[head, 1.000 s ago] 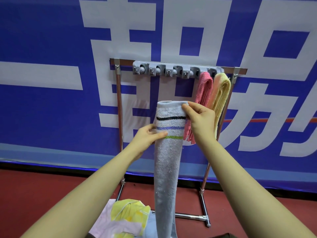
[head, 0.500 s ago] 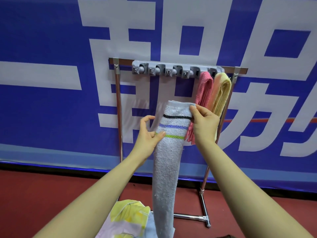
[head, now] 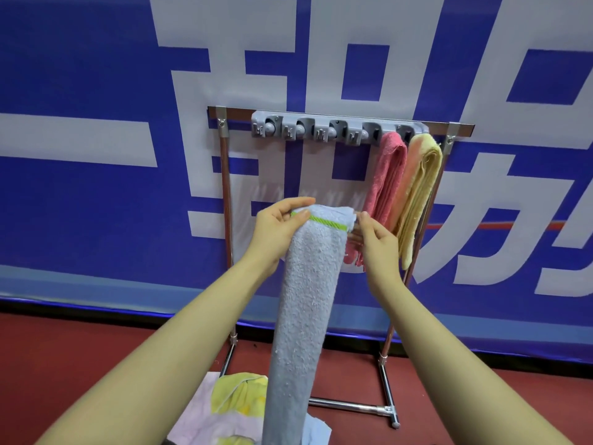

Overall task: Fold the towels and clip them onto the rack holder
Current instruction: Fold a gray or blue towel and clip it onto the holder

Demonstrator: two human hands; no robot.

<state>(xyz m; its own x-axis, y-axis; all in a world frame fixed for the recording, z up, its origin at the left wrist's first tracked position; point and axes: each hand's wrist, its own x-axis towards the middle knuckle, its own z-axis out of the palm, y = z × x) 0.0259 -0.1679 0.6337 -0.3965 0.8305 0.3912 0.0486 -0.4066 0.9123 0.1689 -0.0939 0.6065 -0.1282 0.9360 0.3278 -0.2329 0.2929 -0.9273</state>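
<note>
A blue banner [head: 80,203] with huge white characters fills the whole background, hanging down to a dark red floor [head: 64,354]. In front of it stands a chrome rack frame [head: 226,194] with two uprights and a floor bar, and across its top rail sits a grey clip holder [head: 333,128] with a row of clip slots. Its left slots hold nothing; at its right end hang two folded towels side by side and touching, a pink towel [head: 385,175] and, further right, a yellow towel [head: 420,191].

In the middle a long grey-blue towel [head: 305,309] hangs folded lengthways into a narrow strip, its top end doubled over below the holder and apart from it, so a green stripe [head: 324,222] shows near the fold. Its lower end runs out of view at the bottom edge.

The left hand [head: 282,226] grips the left side of the folded top, fingers curled over the fold and thumb pressing on the front by the stripe. The right hand [head: 373,239] pinches the right edge of the fold between thumb and fingertips, the other fingers loosely bent.

On the floor by the rack's foot lies a heap of unfolded towels [head: 231,403], yellow on pale pink
</note>
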